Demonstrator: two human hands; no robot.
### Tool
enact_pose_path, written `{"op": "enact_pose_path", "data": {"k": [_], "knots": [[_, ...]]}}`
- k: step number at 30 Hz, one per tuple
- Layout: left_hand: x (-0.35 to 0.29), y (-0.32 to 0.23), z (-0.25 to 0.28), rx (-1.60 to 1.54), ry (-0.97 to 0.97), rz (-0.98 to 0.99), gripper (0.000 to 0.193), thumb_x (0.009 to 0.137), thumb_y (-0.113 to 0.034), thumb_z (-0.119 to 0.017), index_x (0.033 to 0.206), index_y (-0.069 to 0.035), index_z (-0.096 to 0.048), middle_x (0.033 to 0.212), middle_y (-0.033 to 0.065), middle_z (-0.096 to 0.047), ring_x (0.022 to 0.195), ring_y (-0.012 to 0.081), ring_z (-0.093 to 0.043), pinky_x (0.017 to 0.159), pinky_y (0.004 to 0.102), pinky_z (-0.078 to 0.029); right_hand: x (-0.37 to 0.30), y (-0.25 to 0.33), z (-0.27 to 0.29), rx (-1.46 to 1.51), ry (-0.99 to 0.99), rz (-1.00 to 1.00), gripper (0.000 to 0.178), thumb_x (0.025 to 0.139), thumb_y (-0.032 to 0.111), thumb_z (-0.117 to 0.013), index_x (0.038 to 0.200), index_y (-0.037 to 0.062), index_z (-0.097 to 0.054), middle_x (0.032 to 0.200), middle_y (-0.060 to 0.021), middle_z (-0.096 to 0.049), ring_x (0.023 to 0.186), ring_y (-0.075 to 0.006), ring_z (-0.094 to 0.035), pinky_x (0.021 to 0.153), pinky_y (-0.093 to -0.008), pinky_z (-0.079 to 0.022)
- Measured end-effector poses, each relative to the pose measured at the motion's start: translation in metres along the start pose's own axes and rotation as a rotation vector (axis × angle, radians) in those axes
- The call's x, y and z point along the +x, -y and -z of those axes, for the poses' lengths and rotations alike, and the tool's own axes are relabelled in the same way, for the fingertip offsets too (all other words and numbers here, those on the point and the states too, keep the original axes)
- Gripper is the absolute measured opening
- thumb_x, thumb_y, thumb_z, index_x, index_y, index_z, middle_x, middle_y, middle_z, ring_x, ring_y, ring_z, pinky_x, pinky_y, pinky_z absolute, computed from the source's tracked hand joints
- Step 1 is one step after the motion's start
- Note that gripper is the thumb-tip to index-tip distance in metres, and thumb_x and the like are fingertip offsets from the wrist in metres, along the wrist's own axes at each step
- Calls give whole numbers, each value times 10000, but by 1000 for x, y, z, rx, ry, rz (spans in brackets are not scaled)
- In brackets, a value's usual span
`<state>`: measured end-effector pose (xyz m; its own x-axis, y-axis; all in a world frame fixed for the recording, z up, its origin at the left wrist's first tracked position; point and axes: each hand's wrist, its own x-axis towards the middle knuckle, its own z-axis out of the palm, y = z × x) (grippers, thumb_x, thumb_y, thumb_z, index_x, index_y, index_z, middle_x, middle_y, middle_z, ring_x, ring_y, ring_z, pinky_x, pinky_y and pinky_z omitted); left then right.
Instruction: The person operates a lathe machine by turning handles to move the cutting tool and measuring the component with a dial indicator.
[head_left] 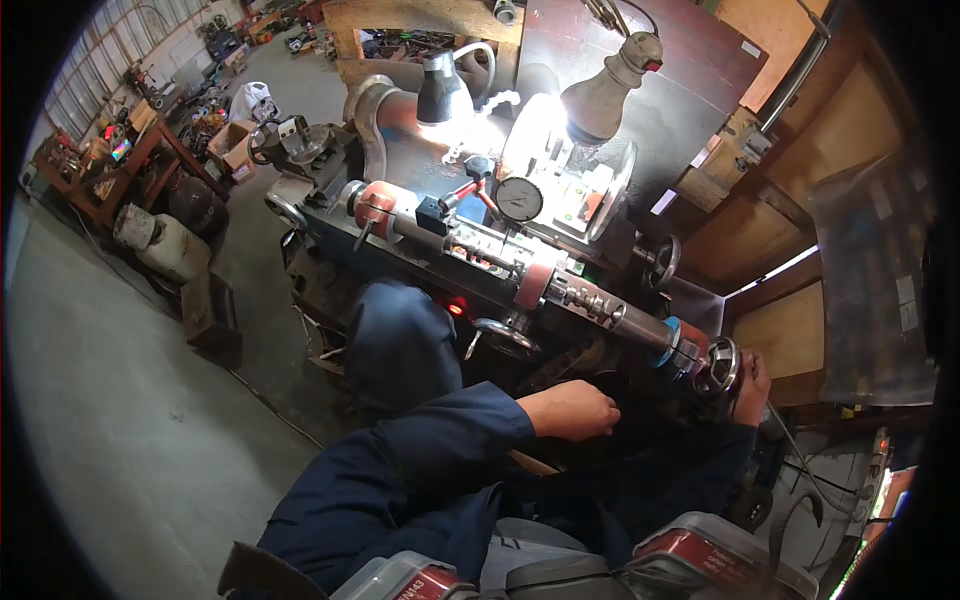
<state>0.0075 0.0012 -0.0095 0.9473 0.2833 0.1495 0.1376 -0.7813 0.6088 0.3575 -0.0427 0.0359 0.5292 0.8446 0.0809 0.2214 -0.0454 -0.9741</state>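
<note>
At the right end of a machine with a long round bar, my right hand (753,388) is curled round the outer side of a shiny metal handwheel (718,368). My left hand (578,412) is loosely closed in front of my body, below the machine, and nothing shows sticking out of it. A crankshaft-like part with journals (590,298) lies in line with the bar. Above it a round dial gauge (519,199) stands on a red arm (465,192) fixed to a black block (432,214). Red clamps (378,207) hold the bar's left end.
Two lit lamps, a black one (440,88) and a beige one (615,90), hang over the machine bed. Another handwheel (505,338) projects at the front near my knee. Wooden panels (780,310) close off the right. A loaded rack (110,165) and a gas cylinder (165,245) stand left.
</note>
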Motion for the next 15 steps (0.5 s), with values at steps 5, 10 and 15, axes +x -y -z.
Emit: {"op": "enact_pose_path", "data": {"k": [5,10,15], "knots": [[2,-2,3,2,11,-6,245,929,-283,-637,903,-40,-654,906,130,-691,860,352,-683,740,461,-546,48,-65,17,-102,148,43,224,1025,263,-582,1021,52,-658,867,25,-616,776,-67,-541,653,-236,-446],[1,-1,3,4,-9,-21,240,923,-274,-647,901,-35,-658,900,134,-692,861,358,-684,735,464,-547,32,-86,5,-247,118,196,195,1013,230,-581,1009,49,-652,852,-2,-644,726,-79,-574,621,-252,-472],[-2,0,2,-1,-17,-2,238,919,-267,-651,907,-30,-662,899,139,-693,864,363,-683,740,465,-547,10,-96,4,-257,106,161,190,1010,221,-581,1007,44,-649,831,-7,-638,700,-83,-569,606,-254,-468]]}}
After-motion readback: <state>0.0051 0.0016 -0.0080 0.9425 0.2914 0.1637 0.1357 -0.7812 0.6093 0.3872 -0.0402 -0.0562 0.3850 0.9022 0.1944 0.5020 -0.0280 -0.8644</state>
